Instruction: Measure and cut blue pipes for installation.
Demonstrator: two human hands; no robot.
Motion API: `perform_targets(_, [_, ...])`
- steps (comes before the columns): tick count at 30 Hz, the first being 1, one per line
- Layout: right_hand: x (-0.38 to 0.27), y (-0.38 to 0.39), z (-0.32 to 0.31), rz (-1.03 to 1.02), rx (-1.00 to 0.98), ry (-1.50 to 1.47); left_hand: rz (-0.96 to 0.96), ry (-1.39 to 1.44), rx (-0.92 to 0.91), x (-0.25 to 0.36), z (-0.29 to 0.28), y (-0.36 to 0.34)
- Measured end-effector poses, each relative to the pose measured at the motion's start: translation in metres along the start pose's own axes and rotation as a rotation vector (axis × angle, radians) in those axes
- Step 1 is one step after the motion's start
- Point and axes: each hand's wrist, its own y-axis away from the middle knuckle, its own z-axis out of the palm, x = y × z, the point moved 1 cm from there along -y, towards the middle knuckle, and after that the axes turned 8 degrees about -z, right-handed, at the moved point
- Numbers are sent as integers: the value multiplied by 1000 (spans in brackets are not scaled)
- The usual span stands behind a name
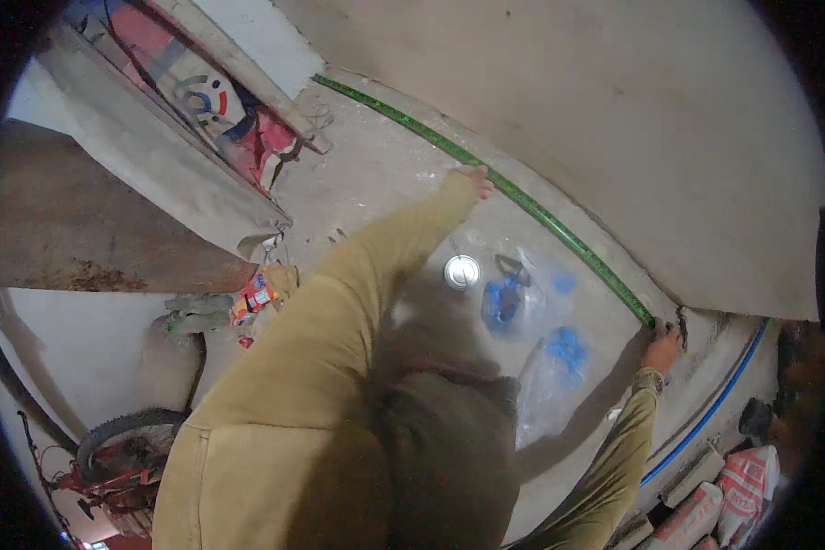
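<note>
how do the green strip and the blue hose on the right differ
The green strip looks mottled; the blue hose looks plain. The green strip appears broader than the blue hose. The left hand and right hand are at the green strip, while the blue hose lies apart from both. Both are long and narrow.

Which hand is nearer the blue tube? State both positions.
Right. The right hand, at the right end of the green strip, is a little left of the blue tube; the left hand, midway along the strip, is much farther left.
</note>
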Motion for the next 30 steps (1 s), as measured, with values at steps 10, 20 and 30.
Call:
perform_targets(10, [-30,-33,-11,88,-122,-124,3,260,26,1,-13,-11])
perform_targets(20, [-28,-38,-4,-17,-13,-61,-126,334,-7,4,-9,-14])
perform_targets(30, [-4,-32,6,34,-150,27,-114,286,110,16,-21,-39])
